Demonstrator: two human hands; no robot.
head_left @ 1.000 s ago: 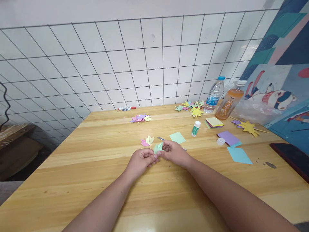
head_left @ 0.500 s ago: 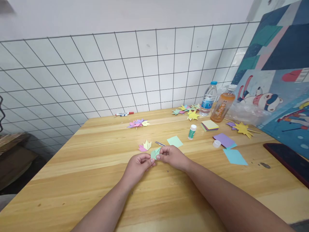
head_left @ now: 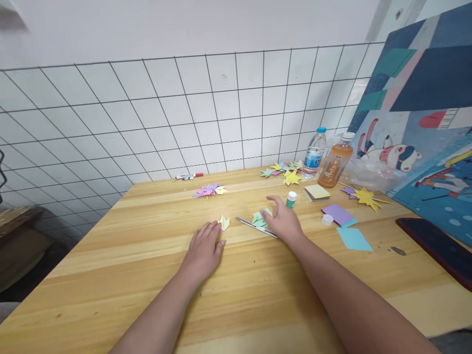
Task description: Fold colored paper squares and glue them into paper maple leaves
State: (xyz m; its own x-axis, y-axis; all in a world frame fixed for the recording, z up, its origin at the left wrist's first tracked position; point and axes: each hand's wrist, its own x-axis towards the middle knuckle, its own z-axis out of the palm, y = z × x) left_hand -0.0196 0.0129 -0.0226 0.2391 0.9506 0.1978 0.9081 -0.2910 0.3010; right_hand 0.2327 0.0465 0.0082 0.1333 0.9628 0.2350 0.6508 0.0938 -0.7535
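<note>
My left hand (head_left: 203,248) lies flat on the table, its fingertips covering part of a small folded paper piece (head_left: 224,223) in pale yellow and pink. My right hand (head_left: 284,222) is in the air with thumb and forefinger apart and nothing between them. Just behind it stands a white-capped glue stick (head_left: 291,197), its lower part hidden by the hand. A light green folded paper (head_left: 259,220) lies left of my right thumb, at the green square sheet. In front of it a slim pen (head_left: 250,225) lies slantwise.
Folded paper clusters sit at the back left (head_left: 209,191) and back right (head_left: 291,177). Beyond are a water bottle (head_left: 313,155) and an orange drink bottle (head_left: 335,164). To the right lie a paper stack (head_left: 317,192), purple sheet (head_left: 337,214), small cap (head_left: 327,220), blue sheet (head_left: 354,239) and dark phone (head_left: 435,248).
The green folded paper has left both hands and now lies behind the pen. My left hand has flattened onto the yellow-pink piece; my right hand has moved right toward the glue stick and opened.
</note>
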